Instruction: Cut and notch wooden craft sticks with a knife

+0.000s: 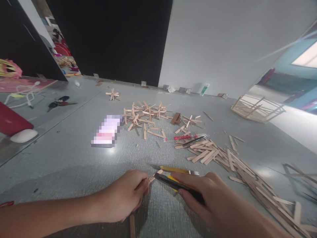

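Note:
My left hand (pixel 131 195) is closed around a small flat wooden craft stick (pixel 160 172), whose end sticks out past the fingers. My right hand (pixel 210 198) grips a black and yellow utility knife (pixel 168 181), with its tip against or right above that stick end. Just beyond lies a yellow cutter knife (pixel 177 170) with its blade pointing left. Below my left hand another wooden stick (pixel 132 226) shows in part. Whether the knife's blade cuts into the wood cannot be made out.
Star-shaped pieces of joined sticks (pixel 150 110) lie farther back, near a phone (pixel 107 130). A pile of loose sticks (pixel 205 150) spreads to the right, with a red-labelled tube (pixel 185 136) at its edge. A wooden stick frame (pixel 259 109) stands far right.

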The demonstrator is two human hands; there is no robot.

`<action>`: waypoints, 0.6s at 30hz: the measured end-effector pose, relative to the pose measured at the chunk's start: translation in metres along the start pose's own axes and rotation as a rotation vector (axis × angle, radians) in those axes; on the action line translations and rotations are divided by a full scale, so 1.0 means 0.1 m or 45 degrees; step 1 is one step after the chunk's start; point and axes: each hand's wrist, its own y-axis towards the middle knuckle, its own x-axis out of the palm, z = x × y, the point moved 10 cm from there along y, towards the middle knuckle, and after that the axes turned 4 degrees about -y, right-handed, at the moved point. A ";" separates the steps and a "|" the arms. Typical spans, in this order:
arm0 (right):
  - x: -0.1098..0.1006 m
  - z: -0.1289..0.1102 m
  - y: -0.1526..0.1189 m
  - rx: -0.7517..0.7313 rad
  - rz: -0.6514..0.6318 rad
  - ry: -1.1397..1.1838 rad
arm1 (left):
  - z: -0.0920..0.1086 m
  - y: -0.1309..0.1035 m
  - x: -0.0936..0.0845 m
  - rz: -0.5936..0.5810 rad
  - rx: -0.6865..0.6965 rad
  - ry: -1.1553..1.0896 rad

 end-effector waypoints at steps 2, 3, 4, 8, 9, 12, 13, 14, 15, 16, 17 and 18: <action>0.00 0.00 -0.01 -0.003 0.012 -0.009 | -0.01 0.01 0.00 0.004 0.006 0.010; 0.00 0.00 -0.01 -0.009 0.018 -0.015 | -0.01 0.01 0.00 0.008 0.003 0.015; -0.01 0.00 -0.01 -0.018 0.024 -0.022 | -0.02 0.01 0.00 0.012 0.000 0.016; -0.04 -0.05 0.00 -0.082 0.040 -0.024 | -0.03 0.01 0.00 0.027 -0.001 0.026; -0.07 -0.07 0.00 -0.107 0.063 -0.016 | -0.02 0.01 0.00 0.032 -0.003 0.036; -0.15 -0.13 -0.01 -0.165 0.145 -0.005 | -0.01 0.00 -0.01 0.037 -0.031 0.056; -0.16 -0.14 -0.01 -0.171 0.161 -0.013 | -0.01 0.00 -0.01 0.036 -0.033 0.066; -0.17 -0.15 -0.02 -0.164 0.167 -0.032 | 0.01 0.00 -0.02 0.033 -0.025 0.085; -0.17 -0.16 -0.03 -0.154 0.171 -0.057 | 0.03 0.00 -0.02 0.037 0.002 0.118; -0.17 -0.16 -0.04 -0.141 0.176 -0.089 | 0.07 0.01 -0.03 0.045 0.045 0.158; -0.17 -0.17 -0.04 -0.125 0.193 -0.124 | 0.10 0.01 -0.05 0.060 0.099 0.199; -0.17 -0.18 -0.04 -0.113 0.215 -0.159 | 0.14 0.01 -0.06 0.080 0.154 0.234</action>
